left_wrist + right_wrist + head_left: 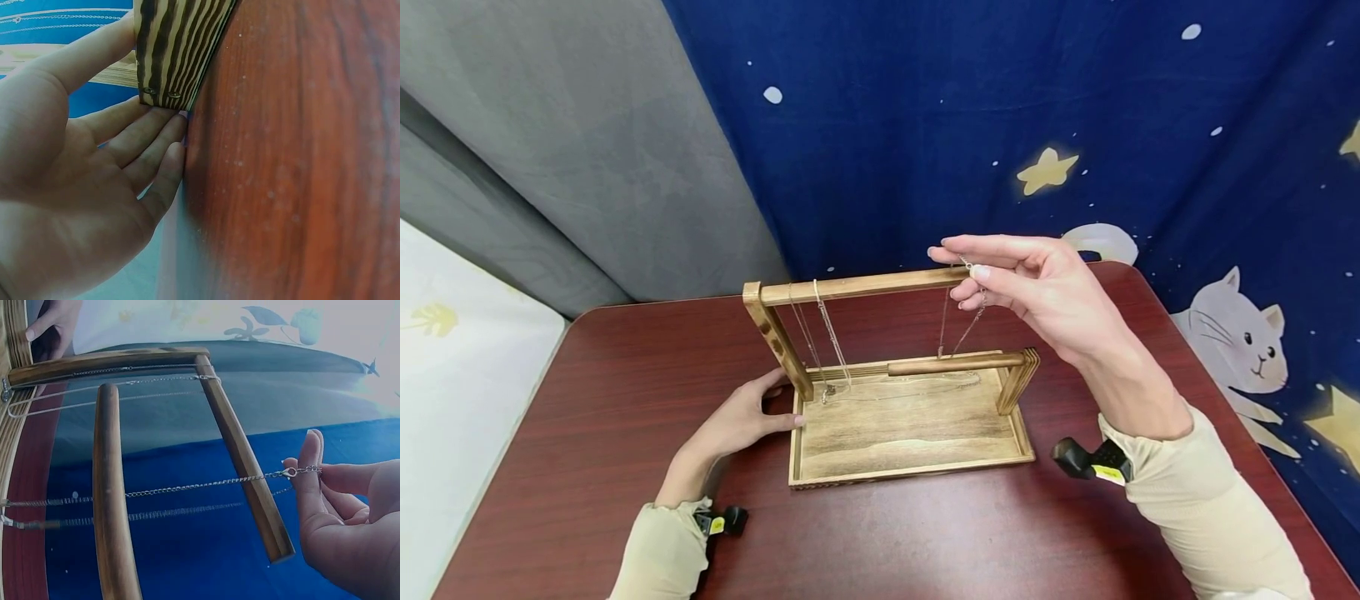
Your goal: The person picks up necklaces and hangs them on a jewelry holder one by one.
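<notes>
A wooden jewelry stand [910,454] has a tray base, an upper bar [880,284] on a left post and a lower bar [958,364] on a right post. My left hand [737,421] holds the tray's left end, thumb at the rim and fingers low against the striped wood [178,56]. Near the upper bar's free right end, my right hand [1052,287] pinches the clasp end of a silver chain necklace [200,485]. Its two strands run down past the lower bar. Another necklace [830,329] hangs over the upper bar near the left post, beside a thinner chain [805,335].
The stand sits on a reddish-brown table [625,367]. A fine chain [973,380] lies across the tray floor. Behind the table hang a blue curtain [887,150] with stars and a grey curtain [587,150]. A white panel [460,375] borders the left side.
</notes>
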Motion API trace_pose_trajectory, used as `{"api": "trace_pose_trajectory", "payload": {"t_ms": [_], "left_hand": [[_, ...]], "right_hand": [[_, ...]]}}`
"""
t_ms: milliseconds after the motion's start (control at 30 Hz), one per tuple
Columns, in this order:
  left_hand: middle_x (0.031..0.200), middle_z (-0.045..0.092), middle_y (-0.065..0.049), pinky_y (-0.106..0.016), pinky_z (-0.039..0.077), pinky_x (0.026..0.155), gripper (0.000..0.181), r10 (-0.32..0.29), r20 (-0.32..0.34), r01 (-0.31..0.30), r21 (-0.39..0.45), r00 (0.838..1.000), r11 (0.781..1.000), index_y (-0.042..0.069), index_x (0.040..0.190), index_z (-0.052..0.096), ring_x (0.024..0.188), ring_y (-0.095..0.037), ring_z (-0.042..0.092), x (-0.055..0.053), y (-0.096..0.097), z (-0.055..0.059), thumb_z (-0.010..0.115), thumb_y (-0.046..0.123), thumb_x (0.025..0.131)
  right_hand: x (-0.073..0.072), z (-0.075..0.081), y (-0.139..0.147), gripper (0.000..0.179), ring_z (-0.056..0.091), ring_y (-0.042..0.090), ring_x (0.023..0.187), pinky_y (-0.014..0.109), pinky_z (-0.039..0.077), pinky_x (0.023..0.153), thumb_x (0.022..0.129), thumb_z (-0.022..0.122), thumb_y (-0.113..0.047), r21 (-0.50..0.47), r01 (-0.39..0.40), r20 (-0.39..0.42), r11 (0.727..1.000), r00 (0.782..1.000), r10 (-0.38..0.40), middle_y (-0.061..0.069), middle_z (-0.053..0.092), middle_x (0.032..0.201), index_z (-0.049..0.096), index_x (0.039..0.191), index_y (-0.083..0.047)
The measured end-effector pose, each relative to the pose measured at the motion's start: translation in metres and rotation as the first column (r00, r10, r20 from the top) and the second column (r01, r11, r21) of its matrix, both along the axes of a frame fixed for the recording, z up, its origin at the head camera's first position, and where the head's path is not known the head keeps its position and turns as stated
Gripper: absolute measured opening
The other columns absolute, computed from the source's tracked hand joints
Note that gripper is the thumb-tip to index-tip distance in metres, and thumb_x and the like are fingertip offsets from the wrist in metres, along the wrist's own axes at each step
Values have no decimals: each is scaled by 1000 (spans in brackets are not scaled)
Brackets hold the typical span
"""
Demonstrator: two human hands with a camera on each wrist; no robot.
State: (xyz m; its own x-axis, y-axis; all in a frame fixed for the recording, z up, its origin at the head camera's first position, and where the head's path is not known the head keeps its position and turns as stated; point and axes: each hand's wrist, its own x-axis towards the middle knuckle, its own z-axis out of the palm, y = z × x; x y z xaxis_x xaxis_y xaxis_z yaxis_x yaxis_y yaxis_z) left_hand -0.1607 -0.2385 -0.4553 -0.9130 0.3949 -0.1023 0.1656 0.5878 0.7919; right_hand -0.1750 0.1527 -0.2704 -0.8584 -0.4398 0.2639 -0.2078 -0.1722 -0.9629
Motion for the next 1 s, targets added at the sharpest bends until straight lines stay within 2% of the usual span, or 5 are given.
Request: {"api": "trace_pose_trajectory", "payload": {"t_ms": [167, 300, 600, 1000], "left_hand": [[141, 54, -17, -54, 39, 106, 79, 3, -2, -3, -2, 1000, 1000, 1, 148, 42, 129, -37, 50, 0, 0, 0, 82, 25, 84], [144, 51, -17, -53, 39, 106, 82, 2, 5, -2, -5, 1000, 1000, 1, 150, 39, 130, -37, 49, 1, 1, 0, 82, 26, 85], [144, 51, -17, -54, 39, 106, 81, 0, 9, 0, -3, 1000, 1000, 2, 150, 40, 131, -37, 49, 1, -1, 1, 81, 26, 85], [147, 47, -19, -53, 39, 107, 83, -1, 13, 2, -26, 1000, 1000, -1, 151, 38, 132, -37, 48, 0, 0, 3, 81, 28, 85]], "right_hand": [[-1, 0, -8, 36, 70, 31, 94, 38, 56, 86, 100, 52, 5, 31, -26, -13, 999, 1000, 27, 16, 63, 132, 59, 135, 3], [-1, 2, -14, 37, 70, 30, 95, 39, 57, 85, 99, 53, 6, 47, -46, 6, 998, 999, 46, 17, 63, 132, 59, 135, 2], [-3, 7, -30, 38, 70, 34, 98, 42, 57, 83, 97, 57, 7, 123, -25, -37, 992, 999, 30, 15, 65, 128, 61, 133, -2], [-3, 11, -49, 35, 71, 30, 98, 42, 57, 84, 97, 55, 7, 171, -47, -27, 984, 998, 52, 15, 68, 121, 62, 130, 0]]}}
